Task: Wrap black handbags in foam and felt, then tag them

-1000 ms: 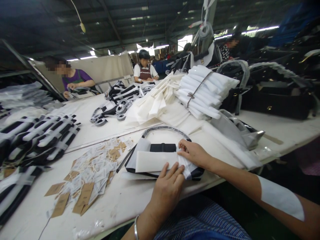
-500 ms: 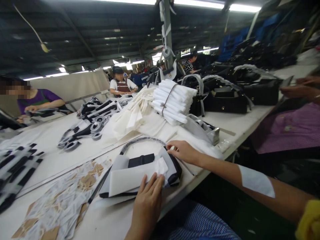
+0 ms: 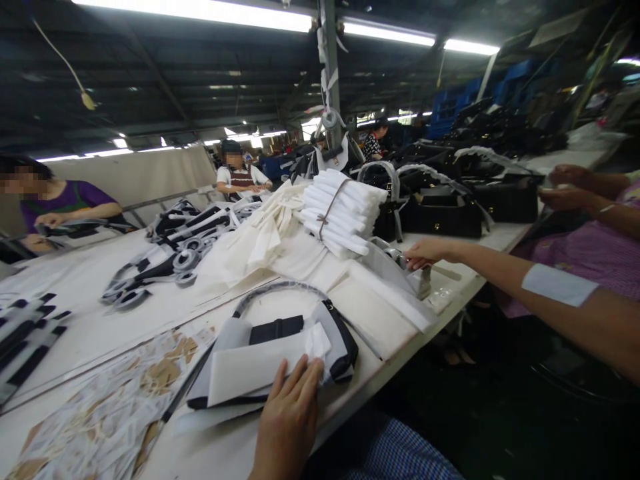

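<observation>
1. At the far left, we saw a person in a purple shirt (image 3: 90, 195), bent over some dark piece.
2. Below were black strips with white padding (image 3: 30, 340), lying on the white table (image 3: 90, 280).
3. Beside them we found a heap of brown card tags and white labels (image 3: 163, 373).
4. Next, near the table's front edge, lay the black handbag with pale grey wrapping and arched handle (image 3: 276, 329), a white foam sheet (image 3: 243, 375) across its front.
5. Our left hand (image 3: 293, 413) rested upon this sheet, the fingers straight and slightly spread.
6. Behind the handbag, we noticed a tied bundle of white foam (image 3: 345, 213).
7. Our right hand (image 3: 425, 253) was at the translucent plastic pile with shiny edges (image 3: 400, 275); its fingers were bent, but we could not tell if they pinched anything.
8. Further right, we saw a person in pink checked clothes (image 3: 580, 257).
</observation>
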{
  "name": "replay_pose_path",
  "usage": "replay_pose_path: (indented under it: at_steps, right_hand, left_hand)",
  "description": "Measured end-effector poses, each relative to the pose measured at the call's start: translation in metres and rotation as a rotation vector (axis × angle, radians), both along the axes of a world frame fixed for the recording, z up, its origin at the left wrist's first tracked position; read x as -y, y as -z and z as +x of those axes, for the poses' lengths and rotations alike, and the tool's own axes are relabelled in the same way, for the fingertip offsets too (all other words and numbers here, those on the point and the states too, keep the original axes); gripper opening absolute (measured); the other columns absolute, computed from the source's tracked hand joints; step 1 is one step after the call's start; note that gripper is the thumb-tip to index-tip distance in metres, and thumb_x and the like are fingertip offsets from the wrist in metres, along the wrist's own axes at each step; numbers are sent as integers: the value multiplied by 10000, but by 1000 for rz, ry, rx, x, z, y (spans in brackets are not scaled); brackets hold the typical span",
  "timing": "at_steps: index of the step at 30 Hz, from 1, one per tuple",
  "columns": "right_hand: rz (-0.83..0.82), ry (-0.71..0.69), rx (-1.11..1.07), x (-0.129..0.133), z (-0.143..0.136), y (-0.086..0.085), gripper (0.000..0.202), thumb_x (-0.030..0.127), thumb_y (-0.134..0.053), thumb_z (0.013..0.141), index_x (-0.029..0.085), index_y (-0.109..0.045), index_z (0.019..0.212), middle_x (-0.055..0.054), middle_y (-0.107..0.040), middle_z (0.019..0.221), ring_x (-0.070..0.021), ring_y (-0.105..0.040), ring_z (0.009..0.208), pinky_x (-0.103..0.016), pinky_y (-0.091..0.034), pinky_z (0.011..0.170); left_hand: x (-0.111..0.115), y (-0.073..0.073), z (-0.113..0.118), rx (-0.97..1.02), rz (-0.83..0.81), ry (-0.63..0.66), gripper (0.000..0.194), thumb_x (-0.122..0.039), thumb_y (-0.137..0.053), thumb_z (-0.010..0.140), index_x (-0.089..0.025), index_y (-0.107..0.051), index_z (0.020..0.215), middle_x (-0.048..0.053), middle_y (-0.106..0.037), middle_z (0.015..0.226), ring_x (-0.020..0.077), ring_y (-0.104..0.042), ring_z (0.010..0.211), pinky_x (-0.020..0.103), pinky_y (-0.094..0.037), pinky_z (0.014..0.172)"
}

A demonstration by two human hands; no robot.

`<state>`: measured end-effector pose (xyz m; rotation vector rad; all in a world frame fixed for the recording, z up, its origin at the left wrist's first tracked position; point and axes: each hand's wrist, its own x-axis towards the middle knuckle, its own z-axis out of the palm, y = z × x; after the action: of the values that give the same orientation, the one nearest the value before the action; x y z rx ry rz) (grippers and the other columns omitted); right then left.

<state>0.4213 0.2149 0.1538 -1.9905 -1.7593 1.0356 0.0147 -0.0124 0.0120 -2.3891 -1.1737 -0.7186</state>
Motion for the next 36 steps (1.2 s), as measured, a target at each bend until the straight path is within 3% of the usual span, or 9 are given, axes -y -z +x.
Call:
replay_pose_path:
  at_steps: [7, 12, 18, 21, 24, 27, 30, 33, 36]
  right_hand:
    - [-101, 71, -196, -5, 8, -3, 249, 295, -561, 976, 89, -685, 913, -33, -715, 795, -75, -636, 605, -194, -487, 547]
    - [29, 159, -439, 10, 15, -7, 254, 261, -592, 939, 28, -692, 956, -151, -741, 874, -127, -690, 741, -239, -498, 670]
    - [227, 339, -612, 55, 29, -10, 222, 273, -587, 936, 85, -699, 900, -177, -726, 970, -133, -680, 736, -280, -529, 747]
    - [203, 368, -608, 82, 36, 1, 203, 299, -668, 861, 110, -742, 866, -204, -723, 1007, -187, -695, 779, -286, -551, 699]
    - [186, 393, -574, 101, 41, 23, 176, 322, -718, 786, 157, -763, 827, -190, -732, 1003, -208, -701, 779, -286, -562, 674]
    - [203, 402, -512, 108, 42, 51, 171, 347, -716, 761, 193, -762, 819, -159, -746, 964, -210, -703, 771, -282, -556, 655]
    - [261, 392, -394, 108, 45, 71, 202, 367, -711, 755, 198, -762, 854, -139, -754, 912, -232, -696, 796, -284, -513, 597]
    - [340, 371, -241, 110, 49, 78, 210, 383, -718, 742, 207, -772, 843, -116, -756, 827, -276, -679, 813, -337, -493, 631]
    - [422, 304, -122, 120, 50, 71, 164, 383, -752, 705, 263, -784, 813, -84, -767, 904, -320, -663, 933, -416, -489, 849]
  left_hand:
    - [0, 2, 1, 10, 6, 0, 489, -39, -468, 889, -132, -506, 1368, 38, -658, 1302, 205, -565, 1268, 431, -322, 1198]
    - [-1, 1, 2, 38, 7, 4, 500, -27, -462, 881, -146, -516, 1364, 40, -664, 1292, 207, -568, 1264, 425, -346, 1186]
    - [-1, 0, 1, 26, 2, 4, 476, -53, -489, 899, -142, -513, 1367, 21, -649, 1315, 195, -553, 1279, 407, -238, 1233]
    - [0, -2, 1, 11, 10, 3, 472, -40, -478, 896, -128, -518, 1358, 40, -656, 1304, 200, -553, 1280, 414, -224, 1237]
    - [0, -4, 2, 8, 16, 12, 468, -37, -478, 890, -122, -528, 1347, 33, -659, 1301, 190, -545, 1287, 392, -156, 1252]
    - [0, -6, 2, 16, 16, 16, 461, -33, -478, 888, -113, -536, 1338, 21, -661, 1300, 182, -545, 1286, 371, -106, 1258]
    - [1, -7, 3, 11, 14, 17, 457, -30, -470, 890, -112, -539, 1334, 30, -667, 1289, 188, -554, 1276, 379, -141, 1253]
    - [2, -9, 5, 27, 17, 19, 442, -34, -468, 894, -114, -548, 1321, 41, -681, 1267, 193, -573, 1256, 384, -175, 1247]
    - [3, -11, 8, 83, 19, 8, 426, -25, -454, 897, -125, -565, 1295, 35, -697, 1238, 190, -599, 1224, 385, -176, 1248]
